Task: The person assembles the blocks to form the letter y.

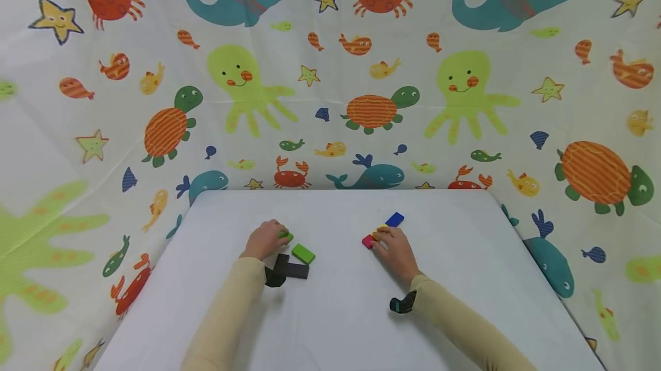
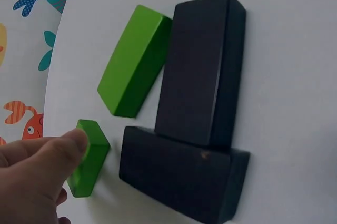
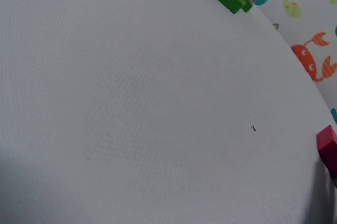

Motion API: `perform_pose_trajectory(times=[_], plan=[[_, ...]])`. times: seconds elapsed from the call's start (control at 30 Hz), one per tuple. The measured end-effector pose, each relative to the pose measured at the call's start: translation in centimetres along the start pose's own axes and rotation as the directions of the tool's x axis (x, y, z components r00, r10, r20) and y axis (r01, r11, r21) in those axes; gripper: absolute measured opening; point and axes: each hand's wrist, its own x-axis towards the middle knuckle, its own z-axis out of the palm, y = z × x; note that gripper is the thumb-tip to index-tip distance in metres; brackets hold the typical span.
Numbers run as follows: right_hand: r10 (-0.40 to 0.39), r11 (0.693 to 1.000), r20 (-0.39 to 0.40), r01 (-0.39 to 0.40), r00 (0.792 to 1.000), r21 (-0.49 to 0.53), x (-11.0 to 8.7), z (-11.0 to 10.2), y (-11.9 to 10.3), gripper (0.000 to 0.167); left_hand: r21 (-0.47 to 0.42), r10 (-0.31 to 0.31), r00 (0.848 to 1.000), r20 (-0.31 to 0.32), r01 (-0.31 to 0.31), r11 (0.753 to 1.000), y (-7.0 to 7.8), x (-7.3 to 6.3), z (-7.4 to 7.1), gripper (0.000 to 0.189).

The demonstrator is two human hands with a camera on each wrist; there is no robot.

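Watching from my end, I see the left hand (image 1: 264, 239) pinching a small, smooth, bright green rectangular block (image 2: 96, 155), thumb on its face, the gap closed down to the block's own thickness. Whether the piece is clear of the white tabletop (image 1: 335, 313), I can't tell.

As I judge it, the coming move turns on the loose green oblong block (image 1: 303, 254) of matching colour. It lies apart from the held piece, just to the right of the pinch and a little nearer the wearer, its long axis slanting from far left to near right. The left hand is plainly the closer one; the right is well apart across the table.

Beside that loose piece, a long black oblong block (image 2: 192, 71) butts its end against a crosswise black block (image 2: 171, 168).

The right hand (image 1: 396, 246) partly covers a yellow block (image 1: 381, 227), with a pinkish-red block (image 1: 367, 241) on the near left and a blue rectangular block (image 1: 395, 219) on the far right, all in one slanting row. Its own wrist view misses the fingers, so I can't tell whether they grip or merely rest there.
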Motion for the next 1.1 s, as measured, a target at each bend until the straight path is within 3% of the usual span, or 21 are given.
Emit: perform_pose_trajectory(times=[0.17, 0.47, 0.67, 0.93, 1.1], plan=[[-0.001, 1.0, -0.027, 0.0, 1.0, -0.014, 0.0, 0.3, -0.2, 0.027, -0.028, -0.041, 0.999, 0.025, 0.042, 0.999, -0.5, -0.1, -0.1, 0.029], [0.01, 1.0, -0.041, -0.01, 0.999, -0.006, 0.2, 1.0, 0.4, 0.024, -0.068, -0.118, 0.993, 0.016, 0.119, 0.991, 0.6, -0.1, -0.1, 0.031], [-0.007, 1.0, -0.06, 0.006, 0.998, -0.019, 0.4, 0.9, 0.4, 0.023, -0.082, -0.169, 0.984, -0.051, 0.164, 0.983, 1.0, 0.3, 0.7, 0.031], [-0.015, 1.0, -0.084, 0.015, 0.996, -0.006, 0.1, 0.7, 0.1, 0.023, -0.142, -0.218, 0.959, -0.179, 0.194, 0.971, 1.8, 1.0, 2.6, 0.023], [-0.009, 1.0, -0.077, 0.008, 0.997, -0.007, 0.2, 0.9, 0.2, 0.023, -0.198, -0.243, 0.953, -0.182, 0.207, 0.958, 3.2, 1.5, 2.5, 0.021]])
